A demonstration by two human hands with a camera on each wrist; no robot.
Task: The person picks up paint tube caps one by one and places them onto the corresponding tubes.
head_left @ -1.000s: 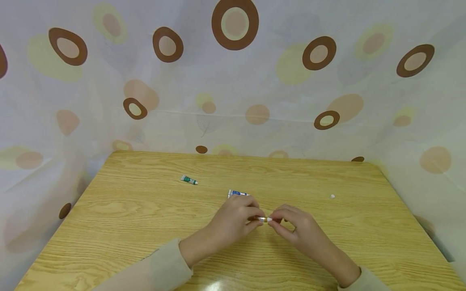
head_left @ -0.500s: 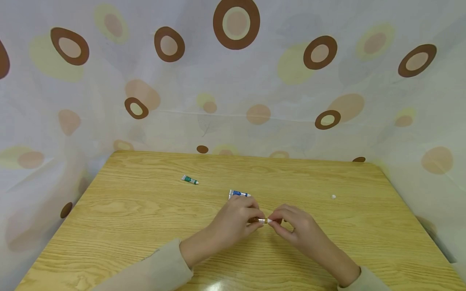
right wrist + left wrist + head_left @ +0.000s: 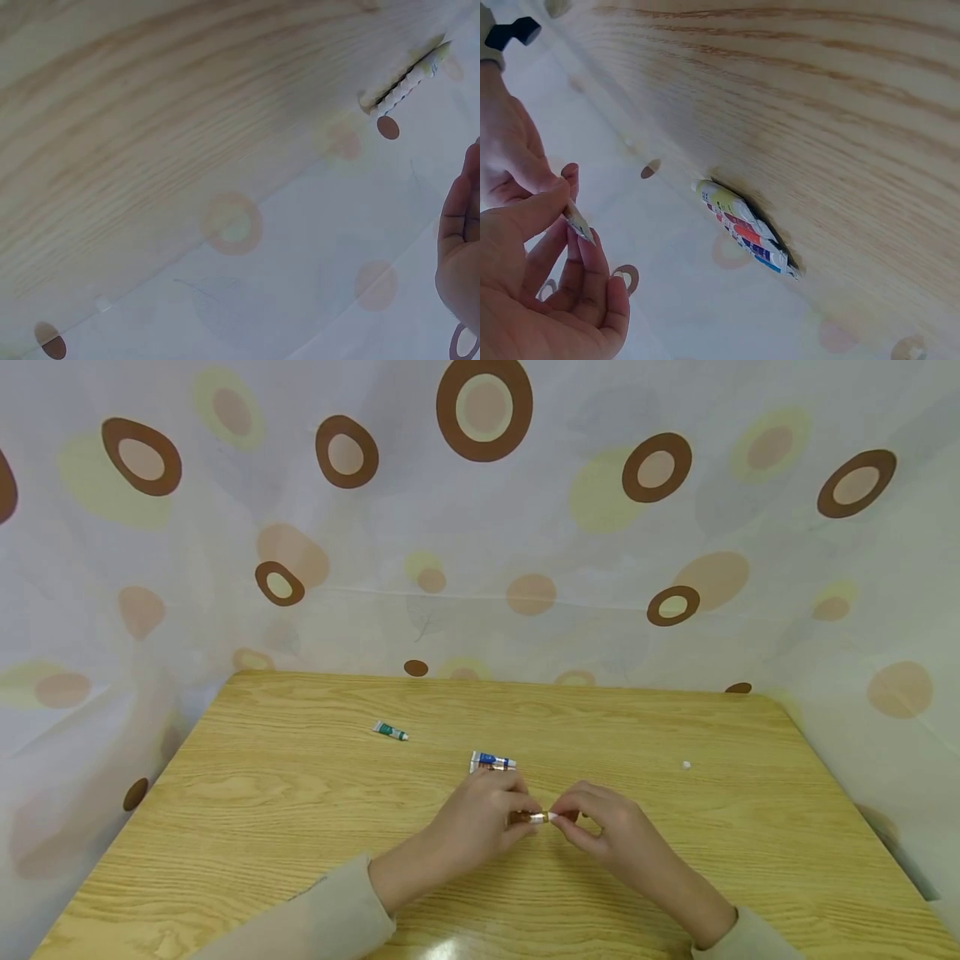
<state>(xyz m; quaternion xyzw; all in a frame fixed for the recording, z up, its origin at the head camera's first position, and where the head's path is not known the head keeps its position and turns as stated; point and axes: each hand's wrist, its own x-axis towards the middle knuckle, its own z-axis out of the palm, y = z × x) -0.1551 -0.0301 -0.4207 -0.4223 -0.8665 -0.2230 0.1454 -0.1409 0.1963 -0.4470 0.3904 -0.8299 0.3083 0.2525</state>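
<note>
My left hand grips a small paint tube with a gold-brown band, its body mostly hidden by the fingers. Thumb and fingertips of my right hand pinch the tube's white tip, which looks like its cap. In the left wrist view, the tube's flat end sticks out between the left fingers. Just beyond the left hand lies a blue-labelled paint tube, partly covered by that hand. Part of my right hand shows at the edge of the right wrist view; its fingertips are out of frame there.
A green paint tube lies farther back on the left of the wooden table. Toward the right is a small white piece, perhaps a cap. Several tubes lie side by side in the left wrist view. A patterned cloth surrounds the table.
The left hand has shifted slightly toward me and left, showing more of the tubes behind it. Both hands keep their hold on the paint tube and its tip.
</note>
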